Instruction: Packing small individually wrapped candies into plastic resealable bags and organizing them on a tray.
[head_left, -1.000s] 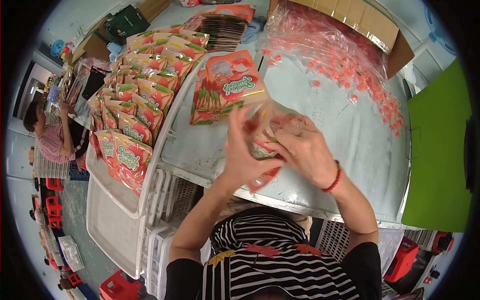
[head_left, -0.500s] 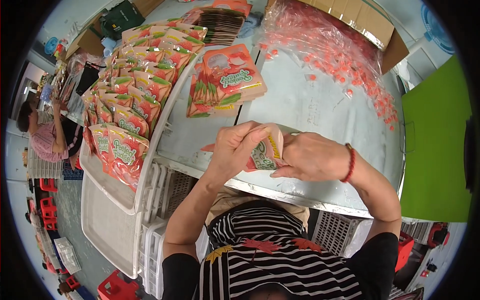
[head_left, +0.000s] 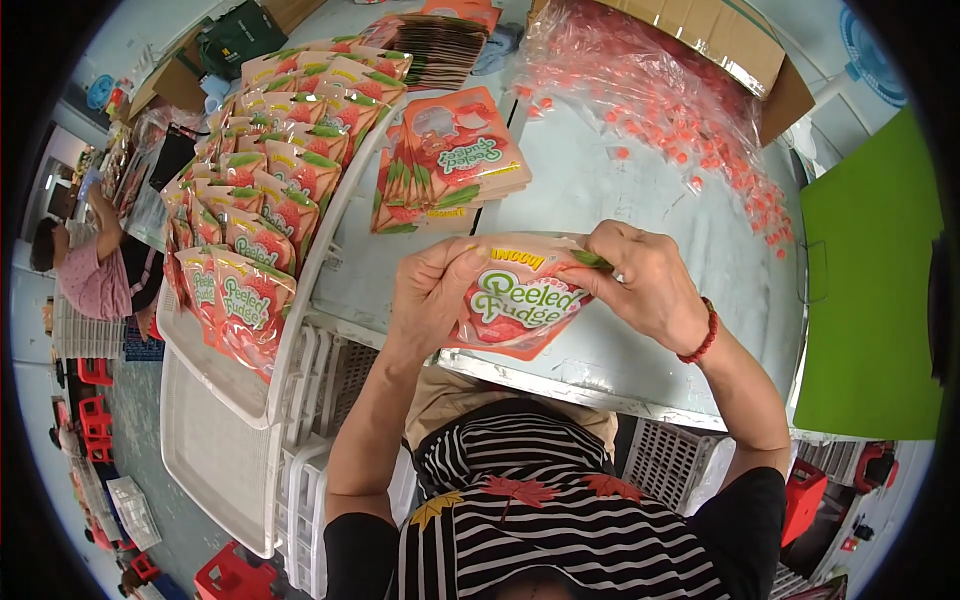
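A pink candy pouch [head_left: 515, 305] is held above the near edge of the metal table [head_left: 640, 200], stretched between both hands. The left hand [head_left: 430, 295] grips its left edge, fingers curled around it; the right hand [head_left: 645, 285] pinches the top right corner, a red bead bracelet [head_left: 700, 335] on the wrist. Just beyond lies a small stack of empty pouches [head_left: 450, 160]. To the left, a white tray [head_left: 215, 400] carries rows of filled pouches [head_left: 265, 190]. At the far right sits a clear bag of wrapped red candies [head_left: 665, 95].
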